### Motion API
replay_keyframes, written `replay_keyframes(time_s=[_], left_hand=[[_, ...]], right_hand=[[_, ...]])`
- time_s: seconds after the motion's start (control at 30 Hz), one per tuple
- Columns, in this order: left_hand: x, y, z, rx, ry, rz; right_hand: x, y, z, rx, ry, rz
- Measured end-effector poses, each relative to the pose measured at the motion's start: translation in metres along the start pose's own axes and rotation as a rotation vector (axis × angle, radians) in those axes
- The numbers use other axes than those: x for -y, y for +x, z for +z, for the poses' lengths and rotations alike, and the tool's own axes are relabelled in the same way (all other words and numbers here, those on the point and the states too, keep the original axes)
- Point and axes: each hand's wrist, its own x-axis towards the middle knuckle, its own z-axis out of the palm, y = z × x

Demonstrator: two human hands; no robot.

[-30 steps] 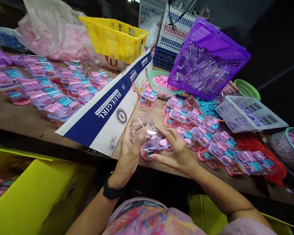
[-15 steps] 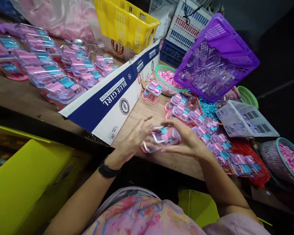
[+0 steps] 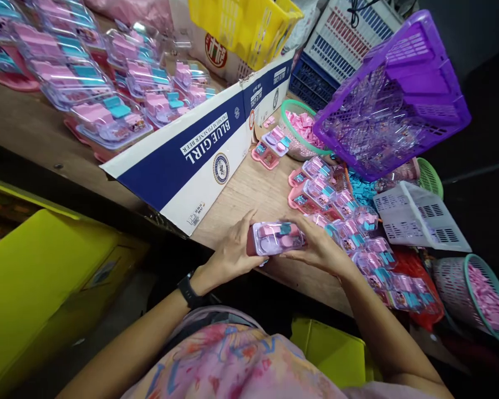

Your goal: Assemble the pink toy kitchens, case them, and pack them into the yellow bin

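Between both hands, above the front edge of the wooden table, is a small plastic toy case [image 3: 278,238] with a clear cover and pink, teal and lilac parts under it. My left hand [image 3: 232,249] grips its left end, thumb below and fingers above. On the right end, the fingers and thumb of my right hand [image 3: 318,244] are closed round it. Similar toy cases [image 3: 316,191] stand in rows just beyond my right hand. Another single case [image 3: 271,147] sits farther back, beside the cardboard.
A blue-and-white cardboard panel [image 3: 203,160] divides the table [image 3: 233,199]; more cases [image 3: 112,119] stand left of it. At the back are a green basket [image 3: 303,147] of pink pieces, a tilted purple basket [image 3: 441,105] and a yellow basket [image 3: 249,27]. A white basket [image 3: 424,216] is at right.
My left hand has gone from open fingers beside the case to gripping its left end. The case has turned slightly and its cover looks seated flat. The camera view has shifted.
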Motion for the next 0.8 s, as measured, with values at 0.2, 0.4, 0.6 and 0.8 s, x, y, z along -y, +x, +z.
replay_keyframes(time_s=[0.2, 0.4, 0.6, 0.8], left_hand=[[-0.001, -0.021, 0.002, -0.072, 0.035, 0.089], [-0.002, -0.025, 0.004, -0.072, 0.032, 0.102], [-0.005, -0.027, 0.003, -0.057, -0.022, 0.085], [-0.008, -0.025, 0.002, -0.053, -0.074, 0.064]], right_hand=[[0.008, -0.009, 0.001, 0.069, -0.069, -0.040], [0.008, -0.011, -0.009, 0.193, -0.130, -0.001], [0.016, -0.004, -0.018, 0.256, -0.139, 0.026], [0.016, 0.002, -0.021, 0.280, -0.121, 0.022]])
